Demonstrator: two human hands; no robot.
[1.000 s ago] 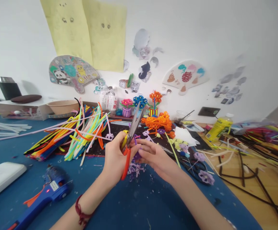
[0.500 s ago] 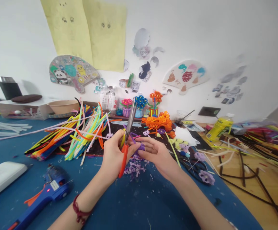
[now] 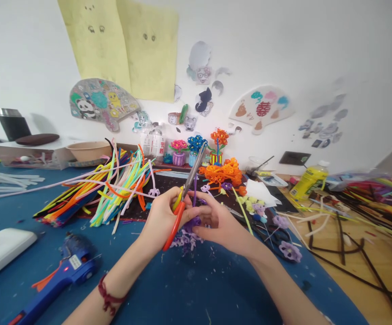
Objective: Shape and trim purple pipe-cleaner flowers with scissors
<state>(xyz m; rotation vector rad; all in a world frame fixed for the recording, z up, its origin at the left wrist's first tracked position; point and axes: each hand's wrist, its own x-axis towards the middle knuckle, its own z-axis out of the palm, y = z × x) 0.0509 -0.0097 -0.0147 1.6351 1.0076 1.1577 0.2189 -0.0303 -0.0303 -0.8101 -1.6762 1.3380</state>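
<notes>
Blue cover (image 3: pixel 196 289) is spread across most of the work surface below a pale wall (image 3: pixel 270 49), and wooden tabletop (image 3: pixel 317 234) is exposed toward four o'clock, the clock being read around the hands with twelve at the wall. A purple chenille flower (image 3: pixel 193 223) is held up between the two hands, its upright stem (image 3: pixel 195 190) rising beside the blades, above a heap of purple clippings (image 3: pixel 183 242).

Red-and-yellow scissors (image 3: pixel 196 168) are clamped by the handles in the left hand (image 3: pixel 155 221); the blades appear nearly together and are pointed toward one o'clock. The right hand (image 3: pixel 229 231) is curled close around the flower, but whether its fingertips are pressed onto it cannot be told.

The step in hand is judged to be shaping or positioning of the flower, with the scissors kept in the palm. For any cut, the blades would need to be parted and turned, and the flower steadied clear of the fingers.

Forward movement is limited by orange chenille flowers (image 3: pixel 221 173) at one o'clock and potted flowers (image 3: pixel 197 144) near twelve. Leftward reach is bounded by a chenille stem bundle (image 3: pixel 97 194) at nine to ten and a blue glue gun (image 3: pixel 76 266), its light lit, at eight. Loose lilac flowers (image 3: pixel 290 251) are set near the cover's edge at four. The widest room is offered toward six.
</notes>
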